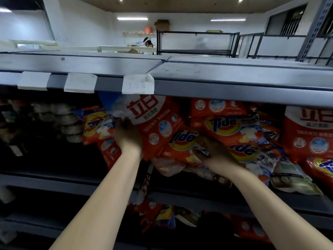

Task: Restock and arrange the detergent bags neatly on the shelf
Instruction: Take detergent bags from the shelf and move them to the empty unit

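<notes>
Price tag (138,84) writing blurred; stacked tins (67,121) (left, dark) unreadable

Both bare forearms reach up and forward, well apart. The left hand (128,136) has its fingers curled upward in a grip; the right hand (214,150) lies palm-down, fingers curled inward.

The brand name "Tide" reads in blue letters on a yellow and orange bullseye on several orange detergent bags (232,123) piled on the shelf. Large red Chinese characters "立白" stand on a white panel of a red bag (153,120) at centre and another red bag (310,127) at far right. A white paper price tag (138,84) on the shelf edge (234,91) carries faint handwriting, roughly "3.5元". Smaller print is too blurred to read.
</notes>
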Demonstrator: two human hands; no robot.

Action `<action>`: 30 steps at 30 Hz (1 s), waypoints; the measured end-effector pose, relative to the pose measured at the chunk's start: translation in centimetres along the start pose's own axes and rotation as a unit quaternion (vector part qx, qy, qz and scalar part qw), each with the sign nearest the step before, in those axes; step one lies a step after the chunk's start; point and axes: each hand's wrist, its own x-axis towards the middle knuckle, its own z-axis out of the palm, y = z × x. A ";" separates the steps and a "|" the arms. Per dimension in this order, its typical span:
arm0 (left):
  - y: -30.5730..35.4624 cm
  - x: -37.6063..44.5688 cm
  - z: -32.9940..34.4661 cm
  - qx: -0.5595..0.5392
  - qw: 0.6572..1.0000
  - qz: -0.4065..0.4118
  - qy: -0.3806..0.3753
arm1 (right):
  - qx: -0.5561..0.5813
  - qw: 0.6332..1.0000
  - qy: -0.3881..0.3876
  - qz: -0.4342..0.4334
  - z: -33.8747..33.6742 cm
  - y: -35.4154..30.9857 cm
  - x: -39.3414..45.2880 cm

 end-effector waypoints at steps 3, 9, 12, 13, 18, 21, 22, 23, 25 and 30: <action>1.0 1.4 -3.3 -0.027 0.996 0.028 0.082 | -0.006 1.000 -0.005 0.000 0.6 -1.2 0.6; -1.1 5.5 -10.3 0.091 0.968 0.050 0.230 | -0.042 0.999 -0.019 -0.010 2.7 -3.6 3.0; -2.4 6.7 -12.2 0.052 0.962 0.041 0.265 | -0.031 0.999 -0.001 -0.018 3.9 -4.5 4.3; -2.7 7.1 -12.5 0.037 0.962 0.036 0.268 | -0.024 0.999 0.007 -0.021 4.3 -4.8 4.8; -3.5 8.1 -13.0 0.006 0.969 0.030 0.245 | 0.070 0.997 0.026 0.025 6.1 -6.8 8.3; -3.6 8.4 -12.9 0.009 0.970 0.019 0.241 | 0.188 0.972 0.031 0.135 7.2 -7.8 11.2; -3.7 8.6 -12.9 0.008 0.971 0.015 0.238 | 0.230 0.958 0.022 0.171 7.6 -8.1 11.9; -3.8 8.8 -12.8 0.007 0.971 0.011 0.237 | 0.269 0.945 0.017 0.186 8.1 -8.4 12.4; -4.0 9.1 -12.8 0.009 0.972 -0.001 0.237 | 0.313 0.931 0.009 0.188 9.7 -6.9 14.2; -4.1 9.6 -12.5 0.009 0.968 -0.009 0.249 | 0.373 0.908 0.042 0.184 11.1 -6.7 13.7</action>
